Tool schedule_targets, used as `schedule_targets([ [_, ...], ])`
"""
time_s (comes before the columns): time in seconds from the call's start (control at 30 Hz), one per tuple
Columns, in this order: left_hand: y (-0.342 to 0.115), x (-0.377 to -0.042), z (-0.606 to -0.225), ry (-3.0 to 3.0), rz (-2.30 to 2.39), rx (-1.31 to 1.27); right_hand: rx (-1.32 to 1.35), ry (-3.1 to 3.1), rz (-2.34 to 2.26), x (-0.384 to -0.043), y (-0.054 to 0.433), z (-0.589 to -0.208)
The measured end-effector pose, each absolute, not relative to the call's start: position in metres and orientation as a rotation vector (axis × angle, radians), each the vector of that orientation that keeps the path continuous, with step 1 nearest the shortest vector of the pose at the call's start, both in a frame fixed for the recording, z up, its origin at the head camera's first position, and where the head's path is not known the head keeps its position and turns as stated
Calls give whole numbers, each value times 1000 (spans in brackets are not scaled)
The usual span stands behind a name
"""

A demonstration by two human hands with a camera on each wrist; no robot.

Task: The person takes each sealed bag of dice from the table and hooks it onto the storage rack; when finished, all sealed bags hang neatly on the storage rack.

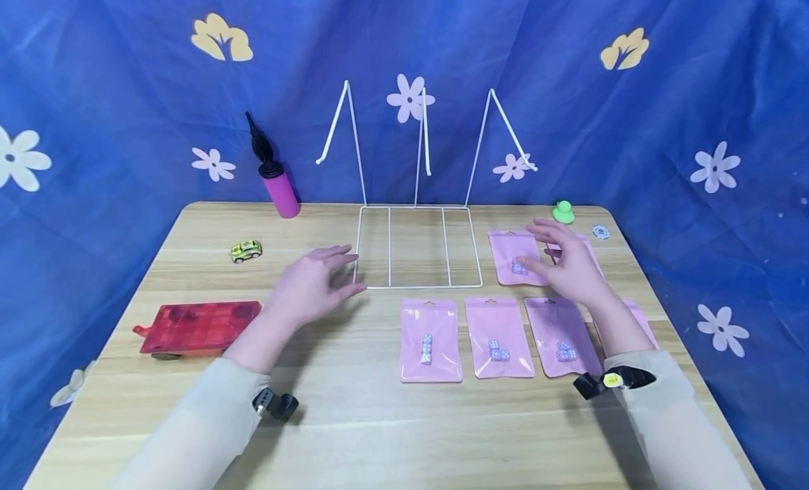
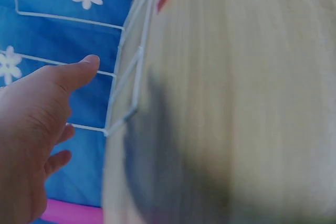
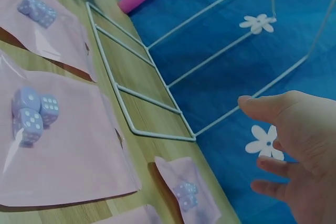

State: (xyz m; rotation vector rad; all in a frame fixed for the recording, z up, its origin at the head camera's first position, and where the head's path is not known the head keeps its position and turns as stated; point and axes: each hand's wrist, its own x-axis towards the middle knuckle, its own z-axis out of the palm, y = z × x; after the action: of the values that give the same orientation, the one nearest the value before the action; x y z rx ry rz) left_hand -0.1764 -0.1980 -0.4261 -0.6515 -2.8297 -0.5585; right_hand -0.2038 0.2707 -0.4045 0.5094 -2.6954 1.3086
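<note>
A white wire display rack (image 1: 411,288) with three upright hooked prongs stands at the middle back of the table. Close to its left side hovers my left hand (image 1: 310,283), thumb and fingers spread, holding nothing; whether a fingertip touches the wire I cannot tell. Over the pink zip bags at the right is my right hand (image 1: 569,262), fingers apart and empty. Pale purple dice show through the windows of the front bags (image 1: 432,371), (image 1: 499,314) and of a back bag (image 1: 503,244). The right hand and forearm partly cover other bags. In the right wrist view, the right thumb (image 3: 262,107) appears before a prong.
At the left lie a red translucent toy trailer (image 1: 196,325) and a small yellow-green toy car (image 1: 246,250). A magenta hand pump (image 1: 281,195) stands at the back left. A green rubber duck (image 1: 563,212) and a poker chip (image 1: 600,232) are at the back right. Blue flowered cloth (image 1: 442,41) hangs behind.
</note>
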Motion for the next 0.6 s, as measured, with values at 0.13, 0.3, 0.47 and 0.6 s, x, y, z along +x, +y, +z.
schedule_targets([
  [0.13, -200, -180, -440, -2806, -621, -695, 482, -2660, 1427, -207, 276, -406],
  [0.3, -205, -182, -452, -2786, -621, -751, 403, -2685, 1493, -209, 281, -406],
  [0.47, -208, -185, -461, -2826, -567, -824, 271, -2751, 1501, -211, 287, -413],
  [0.6, -207, -189, -464, -2850, -563, -864, 202, -2767, 1517, -213, 291, -418],
])
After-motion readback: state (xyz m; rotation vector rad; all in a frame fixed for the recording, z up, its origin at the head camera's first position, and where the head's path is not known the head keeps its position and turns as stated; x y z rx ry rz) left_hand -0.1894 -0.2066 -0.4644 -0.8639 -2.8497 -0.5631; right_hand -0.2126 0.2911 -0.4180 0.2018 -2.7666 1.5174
